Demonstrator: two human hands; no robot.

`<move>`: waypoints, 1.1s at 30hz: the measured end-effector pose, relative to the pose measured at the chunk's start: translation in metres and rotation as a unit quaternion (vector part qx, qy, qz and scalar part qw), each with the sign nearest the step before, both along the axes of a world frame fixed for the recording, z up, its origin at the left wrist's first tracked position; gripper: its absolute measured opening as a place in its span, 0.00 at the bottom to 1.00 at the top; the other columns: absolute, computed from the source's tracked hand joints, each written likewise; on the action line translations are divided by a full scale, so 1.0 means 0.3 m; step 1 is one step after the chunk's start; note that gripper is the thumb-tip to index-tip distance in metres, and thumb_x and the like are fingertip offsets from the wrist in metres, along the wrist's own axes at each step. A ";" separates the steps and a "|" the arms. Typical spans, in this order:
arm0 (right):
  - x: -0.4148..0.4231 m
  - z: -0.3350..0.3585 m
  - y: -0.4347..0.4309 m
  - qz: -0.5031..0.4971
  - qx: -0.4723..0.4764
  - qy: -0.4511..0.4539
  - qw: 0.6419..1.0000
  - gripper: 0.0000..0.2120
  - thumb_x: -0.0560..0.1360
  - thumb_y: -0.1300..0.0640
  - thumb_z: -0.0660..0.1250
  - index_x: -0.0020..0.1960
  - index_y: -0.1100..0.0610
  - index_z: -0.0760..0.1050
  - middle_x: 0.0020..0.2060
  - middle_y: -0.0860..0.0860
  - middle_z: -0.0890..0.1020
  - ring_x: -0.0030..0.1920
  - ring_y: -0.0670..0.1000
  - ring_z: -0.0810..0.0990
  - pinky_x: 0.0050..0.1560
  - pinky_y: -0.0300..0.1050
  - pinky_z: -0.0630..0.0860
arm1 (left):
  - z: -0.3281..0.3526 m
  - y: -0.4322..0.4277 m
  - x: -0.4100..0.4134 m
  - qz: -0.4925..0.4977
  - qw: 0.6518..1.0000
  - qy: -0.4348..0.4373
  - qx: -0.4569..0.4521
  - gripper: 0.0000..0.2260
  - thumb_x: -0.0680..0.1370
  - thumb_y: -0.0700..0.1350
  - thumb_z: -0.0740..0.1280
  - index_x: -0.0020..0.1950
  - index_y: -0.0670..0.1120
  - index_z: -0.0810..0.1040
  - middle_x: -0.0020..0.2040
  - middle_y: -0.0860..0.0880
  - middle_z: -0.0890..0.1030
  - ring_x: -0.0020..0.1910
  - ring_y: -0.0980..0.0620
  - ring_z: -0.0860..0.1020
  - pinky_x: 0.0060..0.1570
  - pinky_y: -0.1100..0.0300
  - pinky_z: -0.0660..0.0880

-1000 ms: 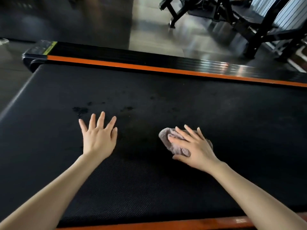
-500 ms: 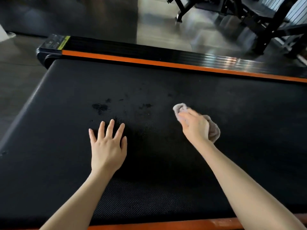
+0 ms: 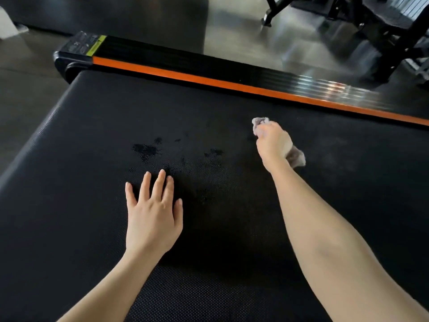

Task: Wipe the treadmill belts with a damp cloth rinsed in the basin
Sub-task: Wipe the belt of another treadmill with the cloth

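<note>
The black treadmill belt (image 3: 97, 140) fills most of the view. My right hand (image 3: 272, 141) presses a crumpled grey-pink cloth (image 3: 296, 156) onto the belt, far out toward the orange side rail (image 3: 209, 81); cloth shows past the fingertips and behind the palm. Flat on the belt nearer to me lies my left hand (image 3: 152, 212), fingers spread, holding nothing. Dark wet patches (image 3: 146, 149) mark the belt between the two hands. No basin is in view.
The treadmill's rear end cap with a yellow-green label (image 3: 79, 47) sits at the far left. Beyond the rail lie a shiny floor and black gym bench frames (image 3: 380, 31) at the upper right. A dark floor mat (image 3: 104, 15) is at the upper left.
My right hand has pushed the cloth away from me across the belt toward the orange rail. The left hand has stayed flat in about the same spot.
</note>
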State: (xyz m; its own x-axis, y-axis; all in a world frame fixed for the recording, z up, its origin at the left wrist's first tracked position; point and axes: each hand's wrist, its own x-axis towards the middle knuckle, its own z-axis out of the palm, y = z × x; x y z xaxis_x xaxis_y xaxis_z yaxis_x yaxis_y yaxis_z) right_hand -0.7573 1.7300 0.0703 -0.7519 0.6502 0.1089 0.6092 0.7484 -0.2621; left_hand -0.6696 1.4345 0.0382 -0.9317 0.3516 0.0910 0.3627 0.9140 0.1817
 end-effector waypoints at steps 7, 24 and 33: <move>0.277 -0.066 -0.355 0.453 0.016 0.073 0.888 0.09 0.73 0.59 0.66 0.49 0.51 0.83 0.53 0.53 0.83 0.54 0.60 0.80 0.52 0.53 0.78 | 0.007 -0.002 0.004 0.001 1.000 -0.010 0.001 0.27 0.77 0.54 0.50 0.70 0.41 0.70 0.70 0.45 0.70 0.71 0.40 0.64 0.69 0.35 0.56; 0.692 -0.050 -0.301 0.439 0.016 0.037 0.898 0.16 0.74 0.57 0.58 0.51 0.50 0.83 0.59 0.51 0.81 0.62 0.60 0.77 0.63 0.55 0.71 | 0.006 -0.015 0.007 -0.011 1.000 -0.016 0.023 0.23 0.80 0.47 0.50 0.73 0.41 0.66 0.74 0.46 0.65 0.74 0.41 0.59 0.71 0.37 0.51; 0.976 0.010 -0.056 0.112 0.018 0.045 0.993 0.11 0.75 0.60 0.64 0.52 0.51 0.83 0.56 0.48 0.82 0.56 0.53 0.79 0.58 0.45 0.72 | 0.019 -0.006 0.017 -0.012 1.000 -0.027 -0.011 0.23 0.81 0.46 0.51 0.75 0.41 0.60 0.76 0.45 0.60 0.75 0.41 0.54 0.71 0.37 0.47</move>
